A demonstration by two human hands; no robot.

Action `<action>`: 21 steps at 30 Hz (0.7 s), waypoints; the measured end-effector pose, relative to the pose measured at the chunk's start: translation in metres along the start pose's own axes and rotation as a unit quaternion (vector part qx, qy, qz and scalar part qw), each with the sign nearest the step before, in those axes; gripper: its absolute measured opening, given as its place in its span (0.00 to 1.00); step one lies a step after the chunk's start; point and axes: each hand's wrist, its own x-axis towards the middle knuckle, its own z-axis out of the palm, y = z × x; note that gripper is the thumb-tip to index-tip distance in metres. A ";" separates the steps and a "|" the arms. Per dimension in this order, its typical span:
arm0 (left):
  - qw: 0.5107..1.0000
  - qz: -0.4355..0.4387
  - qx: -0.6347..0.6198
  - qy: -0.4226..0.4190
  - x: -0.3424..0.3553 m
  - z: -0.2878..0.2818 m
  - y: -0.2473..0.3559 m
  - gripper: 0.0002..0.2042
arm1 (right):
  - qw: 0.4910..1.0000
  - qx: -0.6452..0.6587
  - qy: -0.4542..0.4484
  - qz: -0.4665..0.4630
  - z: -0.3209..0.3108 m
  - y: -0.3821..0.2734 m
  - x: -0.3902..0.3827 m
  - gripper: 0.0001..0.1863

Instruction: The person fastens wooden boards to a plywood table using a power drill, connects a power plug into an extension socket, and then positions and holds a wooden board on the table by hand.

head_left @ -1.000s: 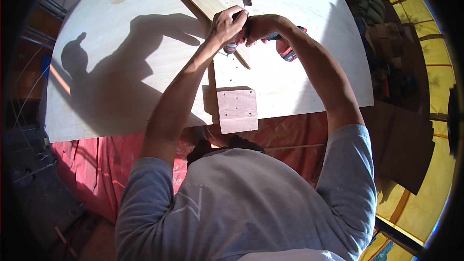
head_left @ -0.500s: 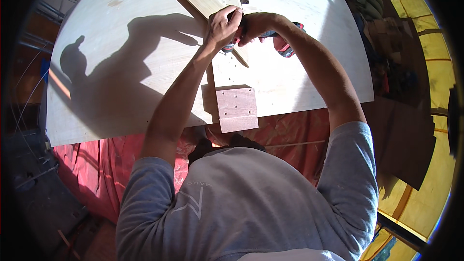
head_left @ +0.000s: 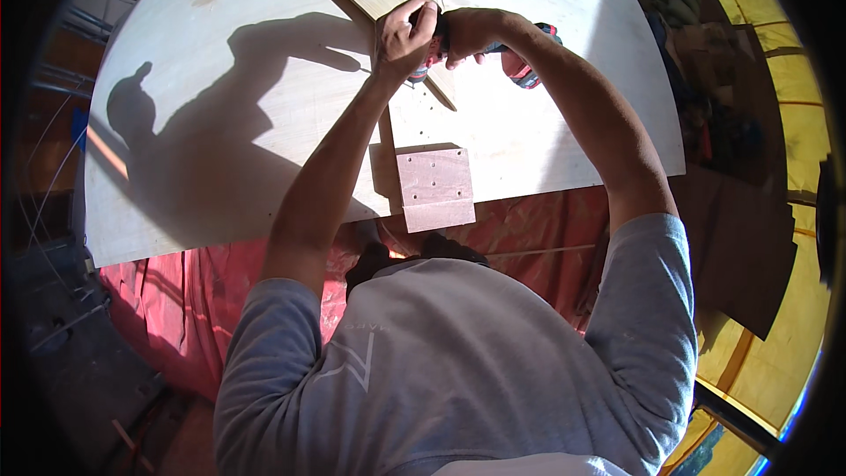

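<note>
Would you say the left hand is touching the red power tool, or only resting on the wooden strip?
Cannot tell. In the head view the left hand closes beside the right hand over the red power tool, hiding the contact.

Hard sunlight, strong shadows, heavy fisheye bend

Bright direct light falls from the right onto the pale plywood sheet [head_left: 546,132], nearly washing it out near the top, and throws a crisp dark shadow of the person's head and arms leftward across it. The lower left corner is dim and murky. Straight edges curve toward the rim, which ends in a black vignette; the centre is sharp, the margins softer.
</note>
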 end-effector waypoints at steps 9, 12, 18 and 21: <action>0.996 -0.089 -0.030 0.005 0.001 0.001 0.011 0.09 | 1.000 -0.020 0.011 0.007 0.001 -0.004 -0.002 0.17; 0.993 -0.108 -0.039 0.003 0.001 0.001 0.014 0.10 | 0.999 -0.042 0.004 0.009 0.001 -0.003 0.001 0.19; 0.996 -0.081 -0.022 0.002 0.001 0.001 0.005 0.12 | 0.998 -0.057 -0.002 -0.001 0.000 -0.001 0.007 0.18; 0.992 -0.123 -0.020 -0.016 0.002 0.002 0.009 0.13 | 0.998 -0.055 -0.002 0.008 0.000 0.001 0.005 0.14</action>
